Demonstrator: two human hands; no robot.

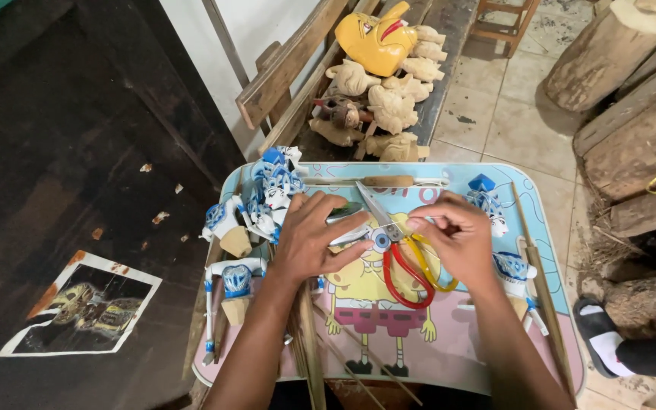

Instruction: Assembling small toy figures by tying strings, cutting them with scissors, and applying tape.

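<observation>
Head view: scissors (400, 254) lie mid-surface (449, 345), blades pointing toward the far-left corner, red and yellow handles toward the near edge. Right hand (461, 243) pinches something small, unclear, just beside the blades; left hand (314, 239) rests flat, fingers (335, 209) spread, touching them.

This looks like a small craft workshop for carved wooden puppets and masks. Unpainted carved heads (389, 106) and a yellow mask (376, 42) lie heaped on a wooden bench (290, 76), rough logs (632, 121) are stacked on the tiled floor (518, 114), and blue-and-white painted puppet figures (271, 190) crowd a small cartoon-printed surface (449, 349).
</observation>
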